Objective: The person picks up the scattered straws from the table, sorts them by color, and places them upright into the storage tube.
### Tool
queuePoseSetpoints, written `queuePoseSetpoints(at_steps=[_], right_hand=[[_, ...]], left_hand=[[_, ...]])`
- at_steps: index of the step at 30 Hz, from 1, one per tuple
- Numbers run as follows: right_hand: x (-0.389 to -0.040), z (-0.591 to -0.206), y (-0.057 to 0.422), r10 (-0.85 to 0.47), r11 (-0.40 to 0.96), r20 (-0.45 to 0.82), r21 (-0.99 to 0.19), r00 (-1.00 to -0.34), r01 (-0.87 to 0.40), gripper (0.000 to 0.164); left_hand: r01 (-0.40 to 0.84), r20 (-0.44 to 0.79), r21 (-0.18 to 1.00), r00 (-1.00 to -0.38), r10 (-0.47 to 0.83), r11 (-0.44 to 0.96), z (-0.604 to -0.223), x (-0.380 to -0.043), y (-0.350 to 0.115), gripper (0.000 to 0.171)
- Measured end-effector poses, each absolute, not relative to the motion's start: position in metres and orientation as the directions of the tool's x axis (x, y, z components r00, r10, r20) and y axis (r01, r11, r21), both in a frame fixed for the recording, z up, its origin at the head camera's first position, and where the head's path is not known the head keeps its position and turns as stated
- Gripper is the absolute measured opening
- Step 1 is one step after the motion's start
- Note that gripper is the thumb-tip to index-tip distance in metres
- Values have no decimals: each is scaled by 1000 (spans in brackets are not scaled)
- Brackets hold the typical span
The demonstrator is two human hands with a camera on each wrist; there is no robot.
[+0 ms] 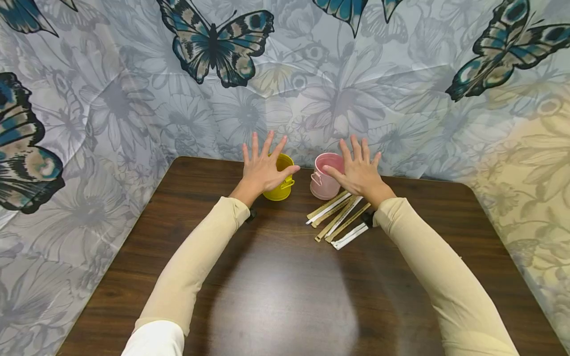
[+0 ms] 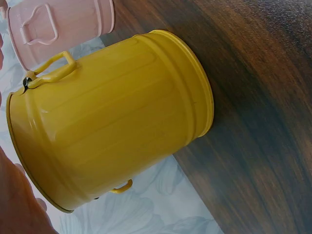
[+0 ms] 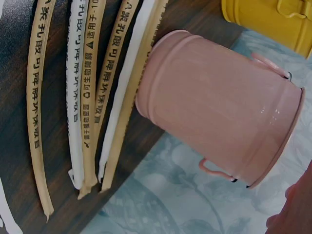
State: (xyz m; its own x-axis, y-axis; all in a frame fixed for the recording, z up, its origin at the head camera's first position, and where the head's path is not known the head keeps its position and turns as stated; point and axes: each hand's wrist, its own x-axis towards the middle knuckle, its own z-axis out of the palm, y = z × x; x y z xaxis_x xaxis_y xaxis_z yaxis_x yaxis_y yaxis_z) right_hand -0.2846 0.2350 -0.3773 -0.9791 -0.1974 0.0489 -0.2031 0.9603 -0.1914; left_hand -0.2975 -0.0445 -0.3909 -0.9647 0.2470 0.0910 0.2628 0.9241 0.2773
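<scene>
A yellow metal bucket [image 2: 112, 107] with small side handles stands upright near the table's far edge. My left hand [image 1: 263, 170] is spread in front of it, fingers straight, overlapping it in the head view. To its right stands a pink bucket [image 3: 214, 97] of the same kind. My right hand [image 1: 358, 173] hovers before the pink bucket with its fingers spread, holding nothing. Below that hand lie several paper-wrapped straws [image 1: 340, 215], some brown and some white, printed with dark characters in the right wrist view. Part of the bundle is hidden behind the right wrist.
The dark wooden table [image 1: 276, 287] has rounded far corners. Right behind it hangs a grey cloth backdrop [image 1: 249, 113] printed with flowers and butterflies. The buckets stand close to the far edge, a small gap between them.
</scene>
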Motion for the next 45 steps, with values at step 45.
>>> queuePoseSetpoints(at_steps=[45], right_hand=[[-162,-410,300,-380,908,40,-174,-924,-381,57]], left_hand=[[222,160,855,-972,170,469,-437,-301,-61,130]])
